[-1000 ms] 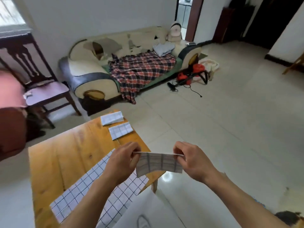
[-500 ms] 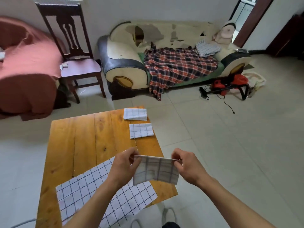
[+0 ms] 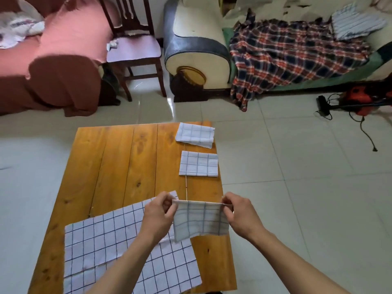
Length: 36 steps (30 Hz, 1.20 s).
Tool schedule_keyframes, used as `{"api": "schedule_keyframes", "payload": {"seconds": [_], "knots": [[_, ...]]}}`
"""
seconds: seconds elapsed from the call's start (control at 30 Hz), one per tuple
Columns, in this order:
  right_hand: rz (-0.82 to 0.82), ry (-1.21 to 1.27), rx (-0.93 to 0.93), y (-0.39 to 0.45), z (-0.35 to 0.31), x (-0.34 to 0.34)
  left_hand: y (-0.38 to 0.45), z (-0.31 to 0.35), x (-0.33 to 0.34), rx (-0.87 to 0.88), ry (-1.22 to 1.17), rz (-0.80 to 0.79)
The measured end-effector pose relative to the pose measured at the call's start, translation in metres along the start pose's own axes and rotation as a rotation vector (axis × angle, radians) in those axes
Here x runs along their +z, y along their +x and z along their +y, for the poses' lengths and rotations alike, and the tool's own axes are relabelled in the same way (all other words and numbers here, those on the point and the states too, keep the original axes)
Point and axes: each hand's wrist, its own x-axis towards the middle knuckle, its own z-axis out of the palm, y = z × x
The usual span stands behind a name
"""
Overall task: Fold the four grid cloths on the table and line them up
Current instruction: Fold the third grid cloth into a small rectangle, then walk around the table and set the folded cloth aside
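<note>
The left hand (image 3: 158, 217) pinches the left top corner of the folded grid cloth (image 3: 200, 221) between thumb and curled fingers, and the right hand (image 3: 238, 213) pinches the right top corner the same way, so the top edge is pulled taut between them and the rest hangs below, clear of the table (image 3: 118, 166). The likeliest failure, as I judge it, is the layers slipping apart: the lower left corner already sags lower than the right, and if either pinch loosens on the way down the fold could open or land crooked. It could also come down on the unfolded grid cloth (image 3: 110, 247), which lies flat at 8 o'clock from the hands and reaches under the left wrist, and drag that sheet askew. From the fingers, the held cloth hangs straight toward 6 o'clock. At 12 o'clock lies the nearer folded cloth (image 3: 198, 164), and beyond it, near the far table edge, the farther folded cloth (image 3: 195, 135); both sit along the right side of the table, so the free spot in that line is just ahead of the hands.
</note>
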Motion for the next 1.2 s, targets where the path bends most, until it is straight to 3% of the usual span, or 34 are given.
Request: {"api": "schedule_keyframes", "payload": {"seconds": [0.33, 0.57, 0.73, 0.97, 1.2], "knots": [[-0.087, -0.071, 0.049, 0.092, 0.072, 0.048, 0.079, -0.045, 0.071, -0.157, 0.047, 0.044], [-0.230, -0.287, 0.073, 0.103, 0.073, 0.034, 0.095, -0.047, 0.063, -0.207, 0.051, 0.092], [-0.179, -0.248, 0.037, 0.100, 0.035, 0.007, 0.079, -0.030, 0.013, -0.187, 0.105, 0.135], [-0.131, -0.181, -0.185, 0.083, -0.064, -0.023, 0.040, 0.005, -0.084, -0.102, 0.174, 0.201], [-0.105, -0.255, -0.391, 0.018, -0.176, -0.026, -0.036, 0.010, -0.173, -0.023, 0.225, 0.124]]}}
